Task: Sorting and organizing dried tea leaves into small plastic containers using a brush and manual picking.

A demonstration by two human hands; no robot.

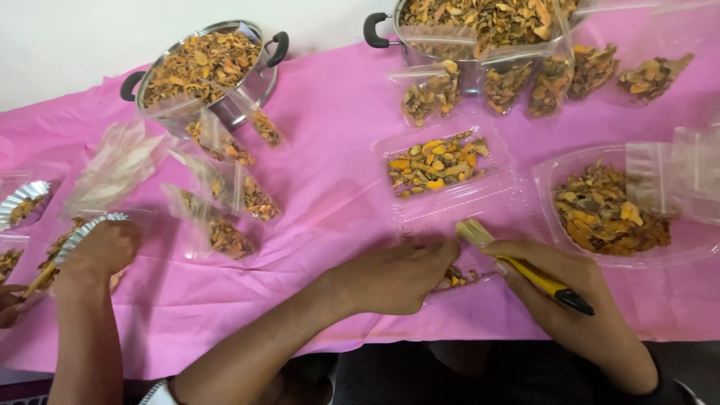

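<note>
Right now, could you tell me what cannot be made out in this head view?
- What the left hand pinches: its own fingers cover it.
- The small bag between the hands: mostly hidden by both.
- The right hand covers the middle of the brush.
- The far pot: cut by the top edge.
- The tray at the left edge: cut off.

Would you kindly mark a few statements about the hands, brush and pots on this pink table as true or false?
1. The right hand holds a yellow-handled brush with a black end. True.
2. The pink plastic table cover is blue. False: it is pink.
3. Two steel pots of dried orange-brown pieces stand at the far edge. True.
4. The left hand rests inside a pot. False: it lies on the table, beside the brush.
</note>
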